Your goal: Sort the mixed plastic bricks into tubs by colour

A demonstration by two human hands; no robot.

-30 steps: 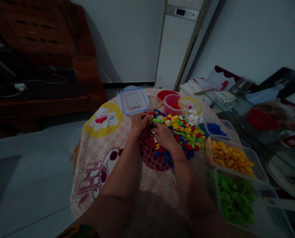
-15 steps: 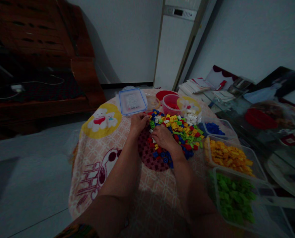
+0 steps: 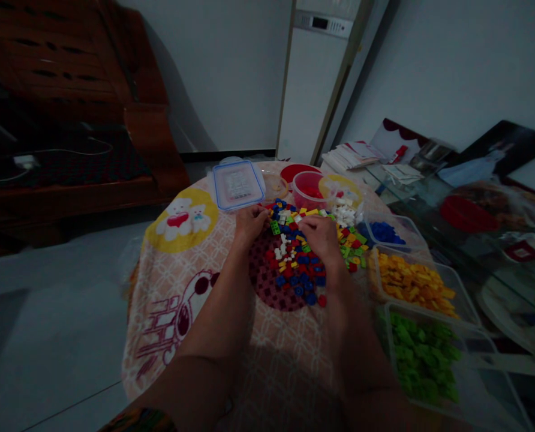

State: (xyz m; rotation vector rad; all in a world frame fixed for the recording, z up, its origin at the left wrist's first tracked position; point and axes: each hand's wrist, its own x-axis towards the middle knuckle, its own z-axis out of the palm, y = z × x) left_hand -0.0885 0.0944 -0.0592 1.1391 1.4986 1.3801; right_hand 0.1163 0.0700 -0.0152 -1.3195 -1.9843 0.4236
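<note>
A mixed pile of toy building bricks [image 3: 301, 261] in red, blue, yellow, green and white lies on the round table. At its left edge my left hand [image 3: 251, 223] is closed, thumb and fingers together; what they hold, if anything, is too small to make out. Over the middle of the pile my right hand [image 3: 322, 237] pinches what looks like a white brick [image 3: 298, 220] at its fingertips. White bricks [image 3: 346, 215] form a separate heap at the pile's far right.
Along the right stand clear tubs of blue bricks [image 3: 385, 233], yellow bricks [image 3: 418, 283] and green bricks [image 3: 424, 357]. A pink tub [image 3: 306, 191] and a blue-rimmed lid [image 3: 238, 185] lie at the back. Beyond is a glass table [image 3: 468, 258] with papers and bowls.
My right hand has moved right and slightly away from me, up off the near part of the pile, uncovering white, red and blue bricks. My left hand has hardly moved.
</note>
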